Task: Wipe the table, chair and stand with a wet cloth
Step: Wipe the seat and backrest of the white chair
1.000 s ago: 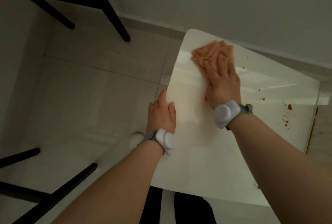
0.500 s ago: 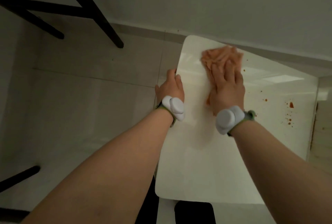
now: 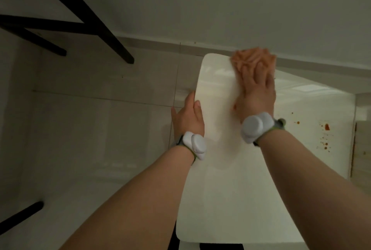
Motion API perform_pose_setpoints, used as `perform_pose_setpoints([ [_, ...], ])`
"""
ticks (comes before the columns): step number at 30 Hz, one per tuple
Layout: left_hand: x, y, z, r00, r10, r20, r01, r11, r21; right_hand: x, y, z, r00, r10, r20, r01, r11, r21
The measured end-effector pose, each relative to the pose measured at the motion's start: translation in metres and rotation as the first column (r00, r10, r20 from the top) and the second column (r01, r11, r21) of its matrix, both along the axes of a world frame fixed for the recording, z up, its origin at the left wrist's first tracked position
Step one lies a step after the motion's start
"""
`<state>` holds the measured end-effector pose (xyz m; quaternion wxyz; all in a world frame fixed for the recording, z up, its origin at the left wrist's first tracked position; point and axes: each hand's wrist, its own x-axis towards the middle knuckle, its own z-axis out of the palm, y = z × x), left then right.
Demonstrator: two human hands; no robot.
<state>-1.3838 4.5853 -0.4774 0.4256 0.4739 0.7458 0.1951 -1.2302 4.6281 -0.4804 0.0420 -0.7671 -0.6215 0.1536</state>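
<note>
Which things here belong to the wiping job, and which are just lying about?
In the job: white table, orange cloth under the right hand, left hand at the table edge, red spatter.
Lying about: black frame legs, wristbands.

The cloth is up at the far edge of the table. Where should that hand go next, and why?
Probably sweep the cloth rightward and back toward the reddish spots. The right hand presses it flat at the far edge of the table, while those spots lie unwiped near the right edge. The left hand rests on the left edge, apparently steadying.
</note>
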Motion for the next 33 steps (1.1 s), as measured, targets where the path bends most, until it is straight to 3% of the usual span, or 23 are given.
perform_pose_setpoints([
  [5, -0.002, 0.001, -0.004, 0.999, -0.042, -0.02, 0.043, 0.998, 0.046, -0.045, -0.006, 0.001, 0.95, 0.308, -0.057, -0.308, 0.951, 0.01],
  [7, 0.0, 0.0, -0.005, 0.998, -0.049, -0.031, 0.051, 0.997, 0.052, -0.037, 0.009, -0.008, 0.935, 0.343, -0.086, -0.343, 0.939, 0.015],
  [9, -0.002, -0.001, -0.01, 0.998, -0.045, -0.052, 0.047, 0.998, 0.044, -0.02, 0.013, -0.019, 0.951, 0.302, -0.072, -0.3, 0.953, 0.039],
  [12, -0.003, 0.0, -0.018, 0.993, -0.069, -0.097, 0.078, 0.992, 0.097, 0.024, -0.001, -0.018, 0.994, 0.1, -0.037, -0.1, 0.995, -0.013],
  [15, 0.0, 0.004, -0.02, 0.934, -0.153, -0.324, 0.202, 0.971, 0.125, 0.044, -0.042, -0.008, 0.997, -0.068, 0.032, 0.067, 0.998, 0.009],
  [17, 0.009, 0.002, -0.013, 0.9, -0.226, -0.373, 0.284, 0.953, 0.107, 0.033, -0.068, -0.007, 0.999, -0.036, 0.026, 0.035, 0.999, 0.02],
  [20, 0.034, -0.005, -0.003, 0.848, -0.351, -0.397, 0.446, 0.877, 0.177, 0.034, -0.065, -0.013, 0.985, 0.166, -0.039, -0.167, 0.986, -0.019],
  [22, 0.06, -0.005, 0.0, 0.789, -0.472, -0.394, 0.548, 0.83, 0.105, 0.06, -0.04, -0.016, 0.977, 0.209, -0.039, -0.211, 0.977, -0.028],
  [26, 0.093, -0.005, -0.004, 0.706, -0.524, -0.477, 0.579, 0.814, -0.036, 0.12, -0.029, -0.015, 0.999, 0.015, 0.035, -0.012, 0.996, -0.086],
  [29, 0.096, -0.009, -0.01, 0.636, -0.519, -0.571, 0.607, 0.793, -0.045, 0.129, -0.069, -0.004, 0.988, -0.141, 0.064, 0.141, 0.99, 0.007],
  [33, 0.097, -0.009, -0.012, 0.574, -0.521, -0.632, 0.624, 0.778, -0.075, 0.091, -0.09, -0.002, 0.999, -0.025, -0.036, 0.03, 0.992, 0.12],
])
